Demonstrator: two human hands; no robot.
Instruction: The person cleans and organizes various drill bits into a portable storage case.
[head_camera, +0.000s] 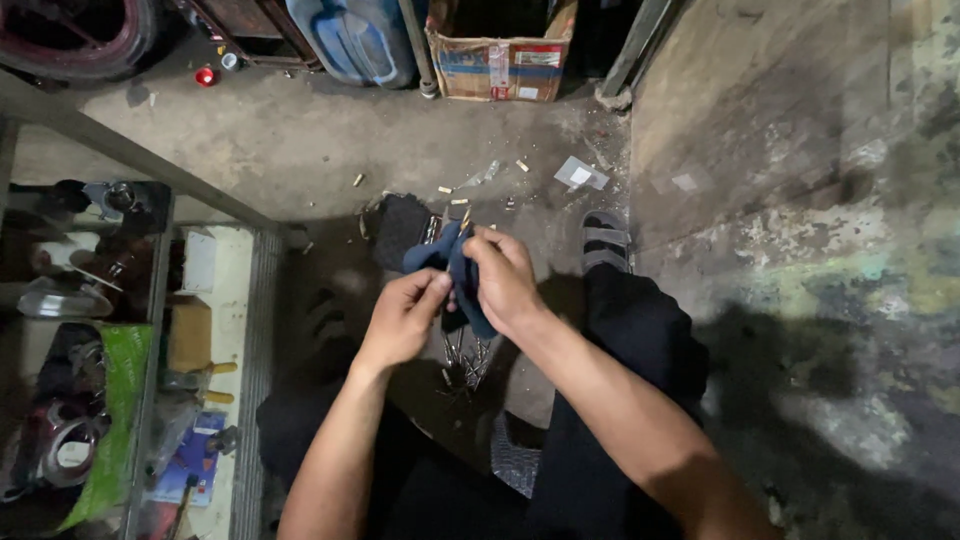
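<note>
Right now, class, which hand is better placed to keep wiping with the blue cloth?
Probably the right hand: it grips the blue cloth from above, while the left hand pinches below it.

You're in a workshop: stained concrete floor (300, 140) strewn with small metal parts (460, 365) below your hands, a tyre (80, 35) and cardboard box (500, 60) beyond them, cluttered shelves (90, 350) to their left.

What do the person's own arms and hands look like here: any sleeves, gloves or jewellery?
Both forearms are bare, with no sleeves in view. The left hand and right hand wear no gloves, and no rings, watch or wristband show.
</note>
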